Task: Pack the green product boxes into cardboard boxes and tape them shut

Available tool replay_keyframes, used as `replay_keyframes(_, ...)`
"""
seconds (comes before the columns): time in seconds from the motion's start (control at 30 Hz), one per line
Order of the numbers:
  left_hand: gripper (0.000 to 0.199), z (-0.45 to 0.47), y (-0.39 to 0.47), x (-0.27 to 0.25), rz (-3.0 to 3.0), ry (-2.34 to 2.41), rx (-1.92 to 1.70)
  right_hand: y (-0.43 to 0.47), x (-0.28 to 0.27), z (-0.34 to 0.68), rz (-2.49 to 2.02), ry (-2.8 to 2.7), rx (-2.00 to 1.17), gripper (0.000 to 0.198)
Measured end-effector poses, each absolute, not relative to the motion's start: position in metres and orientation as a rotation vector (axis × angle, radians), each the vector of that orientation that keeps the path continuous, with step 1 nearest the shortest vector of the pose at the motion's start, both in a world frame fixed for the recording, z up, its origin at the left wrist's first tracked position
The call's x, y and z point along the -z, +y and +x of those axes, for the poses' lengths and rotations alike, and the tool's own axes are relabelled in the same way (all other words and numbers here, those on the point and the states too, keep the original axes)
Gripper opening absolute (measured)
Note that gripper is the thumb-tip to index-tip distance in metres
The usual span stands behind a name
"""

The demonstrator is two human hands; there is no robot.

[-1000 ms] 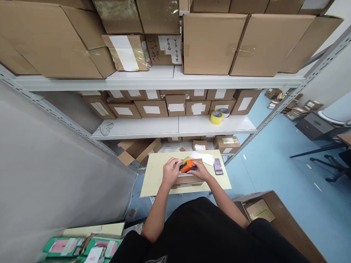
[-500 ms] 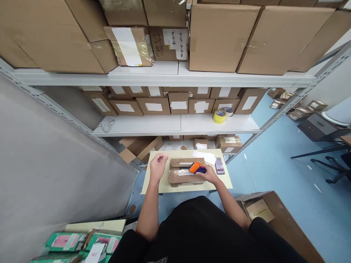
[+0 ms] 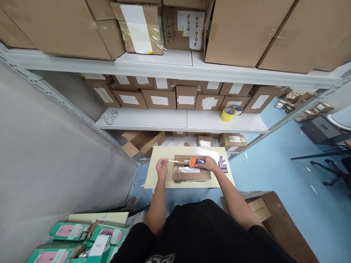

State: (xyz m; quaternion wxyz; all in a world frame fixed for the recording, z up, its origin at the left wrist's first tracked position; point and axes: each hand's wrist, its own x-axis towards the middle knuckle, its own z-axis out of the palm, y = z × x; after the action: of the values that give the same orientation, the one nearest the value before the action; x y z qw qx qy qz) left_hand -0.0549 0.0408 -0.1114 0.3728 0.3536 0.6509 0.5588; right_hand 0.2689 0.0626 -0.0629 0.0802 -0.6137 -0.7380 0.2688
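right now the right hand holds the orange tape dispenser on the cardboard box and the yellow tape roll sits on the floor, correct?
Not quite. The right hand does hold the orange tape dispenser on the cardboard box, but the yellow tape roll sits on the white shelf above the table, not on the floor. The head view shows it.

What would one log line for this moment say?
left hand: pinching tape end | right hand: holding orange tape dispenser on cardboard box | box on small table
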Motion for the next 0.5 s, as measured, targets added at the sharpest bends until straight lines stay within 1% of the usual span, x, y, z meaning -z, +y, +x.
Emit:
replay_keyframes(0.17,0.041,-0.063,0.031,0.15,0.731,1.583,-1.454,0.062,0.073,0.258,-1.975,-2.308,-0.91,0.063)
replay_keyframes(0.37,0.038,-0.08,0.032,0.18,0.487,1.506,-1.512,0.068,0.066,0.227,-2.087,-2.427,-0.858,0.072)
replay_keyframes(0.5,0.036,-0.085,0.035,0.195,0.373,1.493,-1.479,0.073,0.062,0.211,-2.135,-2.479,-0.821,0.075)
